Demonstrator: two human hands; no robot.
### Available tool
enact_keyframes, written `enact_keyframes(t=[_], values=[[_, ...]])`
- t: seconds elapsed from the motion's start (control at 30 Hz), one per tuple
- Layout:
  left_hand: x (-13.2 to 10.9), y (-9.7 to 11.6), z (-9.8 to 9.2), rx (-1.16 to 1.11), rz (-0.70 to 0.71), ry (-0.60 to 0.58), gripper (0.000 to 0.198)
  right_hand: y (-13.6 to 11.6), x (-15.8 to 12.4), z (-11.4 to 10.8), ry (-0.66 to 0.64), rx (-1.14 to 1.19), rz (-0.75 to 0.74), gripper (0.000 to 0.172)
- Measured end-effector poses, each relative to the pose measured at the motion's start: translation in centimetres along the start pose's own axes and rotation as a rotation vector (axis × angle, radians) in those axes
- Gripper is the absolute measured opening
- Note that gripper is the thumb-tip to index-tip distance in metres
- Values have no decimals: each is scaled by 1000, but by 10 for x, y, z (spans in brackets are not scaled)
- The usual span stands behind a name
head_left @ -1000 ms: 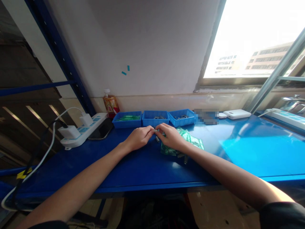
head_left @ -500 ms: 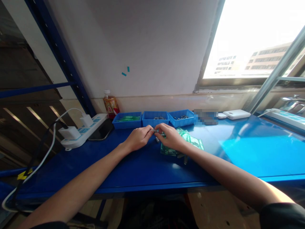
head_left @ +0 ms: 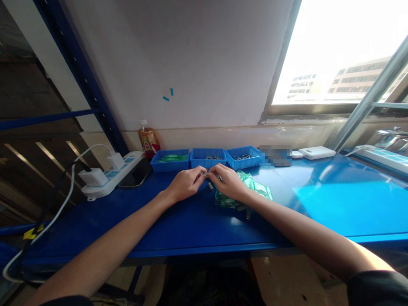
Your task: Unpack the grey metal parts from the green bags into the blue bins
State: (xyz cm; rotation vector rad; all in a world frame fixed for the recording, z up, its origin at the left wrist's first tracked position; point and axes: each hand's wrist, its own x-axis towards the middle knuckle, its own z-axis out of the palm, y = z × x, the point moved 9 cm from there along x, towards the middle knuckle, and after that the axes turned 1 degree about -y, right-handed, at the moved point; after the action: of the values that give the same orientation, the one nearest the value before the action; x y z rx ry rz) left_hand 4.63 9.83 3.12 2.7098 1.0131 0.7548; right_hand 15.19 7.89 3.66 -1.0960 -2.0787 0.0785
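Note:
My left hand [head_left: 187, 183] and my right hand [head_left: 228, 182] meet over the blue table, fingertips pinched together. Between them is a small metal piece [head_left: 207, 174], mostly covered by the fingers, so its exact kind does not show. Just below the fingers a short metal cylinder [head_left: 210, 186] lies on the table. Green plastic bags [head_left: 259, 189] are spread under and beside my right hand. More metal cylinders [head_left: 248, 213] lie at the bags' near edge, below my right wrist.
Along the wall stand a blue bin with green bags [head_left: 170, 169] and two blue bins with small metal parts, one in the middle [head_left: 208, 163] and one at right [head_left: 244, 162]. At left are a bottle [head_left: 148, 140], a phone [head_left: 135, 174] and a power strip [head_left: 98, 191]. A white box [head_left: 317, 152] sits at right.
The fingers of both hands have shifted slightly around the small metal piece, which shows less now. The bags, bins and loose cylinders have stayed in place.

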Motion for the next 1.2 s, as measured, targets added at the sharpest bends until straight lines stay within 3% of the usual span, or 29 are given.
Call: enact_keyframes(t=[0.13, 0.33, 0.6, 0.97, 1.2], values=[[0, 1, -2, 1, 4, 1, 25, -3, -1, -2, 24, 29, -35, 21], [0, 0, -2, 2, 7, -14, 30, -6, -2, -3, 27, 17, -56, 7], [0, -2, 1, 10, -6, -15, 24, 1, 0, 1, 7, -38, -5, 22], [1, -1, 2, 30, 24, -24, 30, -2, -2, 2, -5, -2, -37, 9], [0, -2, 1, -7, -3, 0, 25, 1, 0, 3, -7, -51, -12, 22]])
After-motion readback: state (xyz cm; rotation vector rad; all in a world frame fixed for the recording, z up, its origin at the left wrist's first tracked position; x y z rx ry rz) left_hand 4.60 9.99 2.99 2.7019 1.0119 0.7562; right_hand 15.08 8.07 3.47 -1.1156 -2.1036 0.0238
